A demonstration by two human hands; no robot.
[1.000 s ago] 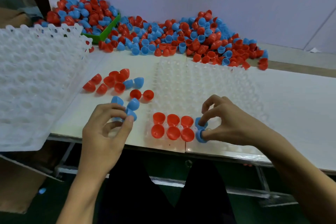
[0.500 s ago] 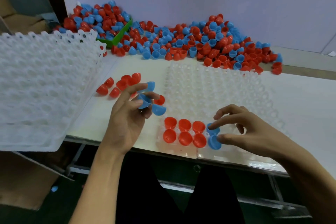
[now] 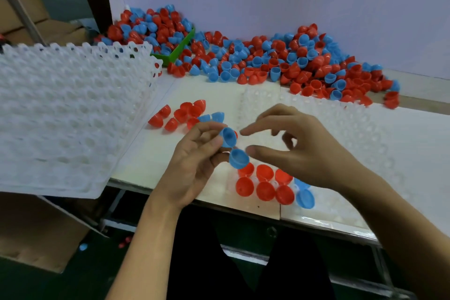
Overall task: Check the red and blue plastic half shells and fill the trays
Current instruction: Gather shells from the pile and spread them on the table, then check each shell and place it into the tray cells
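Your left hand (image 3: 194, 161) holds two joined blue plastic half shells (image 3: 233, 147) up over the table, just above the clear plastic tray (image 3: 365, 134). Your right hand (image 3: 299, 151) has loose, spread fingers and holds nothing; its thumb is right beside the lower shell. You have only just begun: six red plastic half shells (image 3: 264, 184) and two blue ones (image 3: 304, 196) sit in the tray's near corner. The rest of the cups are empty. A big heap of red and blue shells (image 3: 280, 61) waits behind.

No readable text, labels, brands, numbers or signs anywhere: shells, trays, boxes, wall all unmarked as far as visible.
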